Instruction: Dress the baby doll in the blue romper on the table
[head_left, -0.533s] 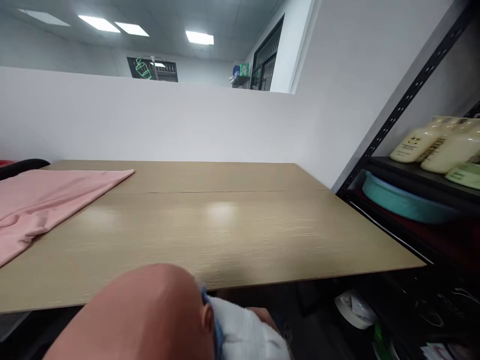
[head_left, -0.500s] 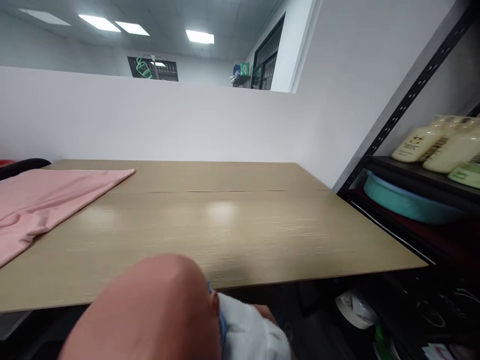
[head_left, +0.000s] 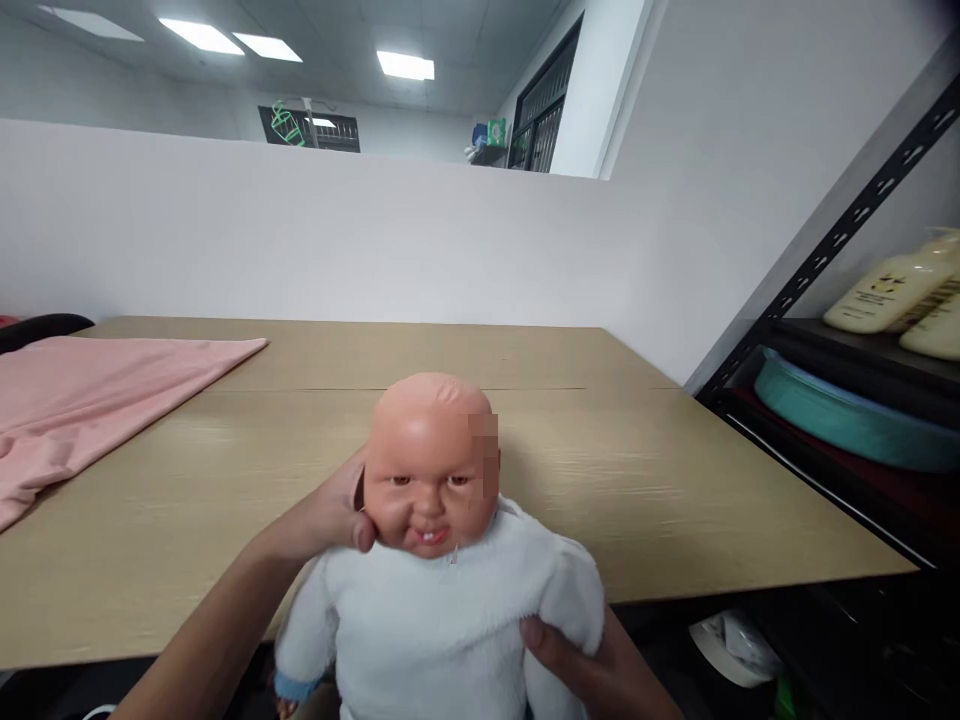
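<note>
A baby doll [head_left: 442,570] in a white fleece suit faces me, held upright over the near edge of the wooden table [head_left: 637,470]. My left hand [head_left: 330,515] cups the side and back of its bare head, thumb on the cheek. My right hand [head_left: 581,665] grips the doll's body from below at its sleeve, fingers wrapped under the fleece. A blue cuff shows at the doll's lower left arm.
A pink cloth [head_left: 90,400] lies spread on the table's left part. A black metal shelf [head_left: 840,250] stands on the right with cream bottles [head_left: 892,295] and a teal basin [head_left: 847,420]. White partition wall behind the table. A white object [head_left: 731,645] lies on the floor below.
The doll has been lifted and turned from close under the camera, head's back toward me, to upright and facing me over the table edge. Both hands now show.
</note>
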